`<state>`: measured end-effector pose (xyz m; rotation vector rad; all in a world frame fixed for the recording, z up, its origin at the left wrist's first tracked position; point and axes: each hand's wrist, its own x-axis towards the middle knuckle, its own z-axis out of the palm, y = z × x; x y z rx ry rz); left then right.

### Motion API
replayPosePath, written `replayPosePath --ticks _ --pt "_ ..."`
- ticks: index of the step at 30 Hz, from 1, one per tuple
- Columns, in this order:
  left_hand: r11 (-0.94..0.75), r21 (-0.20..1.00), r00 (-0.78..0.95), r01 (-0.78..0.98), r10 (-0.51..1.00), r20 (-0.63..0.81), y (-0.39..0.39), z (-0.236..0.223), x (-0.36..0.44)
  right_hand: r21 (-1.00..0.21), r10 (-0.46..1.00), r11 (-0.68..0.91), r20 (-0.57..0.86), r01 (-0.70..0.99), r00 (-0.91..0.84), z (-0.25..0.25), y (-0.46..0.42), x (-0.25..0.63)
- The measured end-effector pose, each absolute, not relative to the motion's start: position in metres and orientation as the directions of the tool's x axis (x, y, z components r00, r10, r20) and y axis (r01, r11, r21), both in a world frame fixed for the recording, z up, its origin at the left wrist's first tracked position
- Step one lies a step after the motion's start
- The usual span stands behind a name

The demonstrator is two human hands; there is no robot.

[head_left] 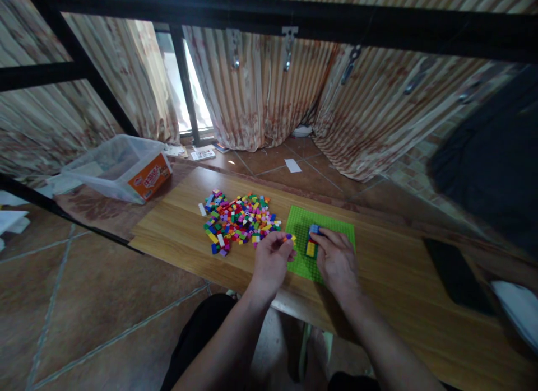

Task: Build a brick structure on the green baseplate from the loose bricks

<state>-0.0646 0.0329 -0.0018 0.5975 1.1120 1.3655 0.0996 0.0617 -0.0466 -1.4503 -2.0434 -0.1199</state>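
My left hand (pixel 272 257) is closed in a pinch on small toy bricks (pixel 290 237), purple and yellow, just over the left edge of a green baseplate (pixel 302 268). On the plate stands a small block of stacked bricks (pixel 311 247), with blue, red and yellow parts showing. My right hand (pixel 338 257) lies against the right side of this stack, its fingers bent over the top. Whether another brick is under those fingertips is hidden. To the left of the plate spreads a heap of loose coloured bricks (pixel 239 217).
The wooden table (pixel 168 228) carries a black flat object (pixel 458 273) on the right, with a white item (pixel 519 307) beyond it. A clear plastic bin (pixel 113 167) with an orange label stands past the left end. Striped curtains (pixel 260 94) hang behind dark metal bars.
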Motion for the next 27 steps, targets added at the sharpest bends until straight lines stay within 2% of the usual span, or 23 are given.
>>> replayPosePath --ticks 7,11,15,20,27 --pt "0.195 0.894 -0.127 -0.404 0.955 -0.266 0.032 -0.005 -0.064 -0.352 0.854 0.364 0.497 0.862 -0.157 -0.038 0.057 0.098" --pt "0.188 0.911 -0.119 -0.368 0.962 -0.246 0.031 -0.008 -0.062 -0.525 0.863 0.391 0.496 0.756 -0.102 -0.019 0.051 0.091" --pt "0.149 0.957 -0.108 -0.250 0.978 -0.180 0.030 -0.012 -0.060 -0.654 0.886 0.438 0.429 0.617 -0.175 -0.003 0.044 0.075" --pt "0.058 0.993 -0.117 -0.103 0.991 -0.070 0.028 -0.015 -0.060 -0.657 0.893 0.440 0.393 0.612 -0.220 -0.002 0.042 0.061" --pt "0.087 0.992 -0.140 -0.094 0.985 -0.100 0.028 -0.013 -0.058 -0.688 0.892 0.439 0.412 0.577 -0.187 -0.002 0.042 0.059"
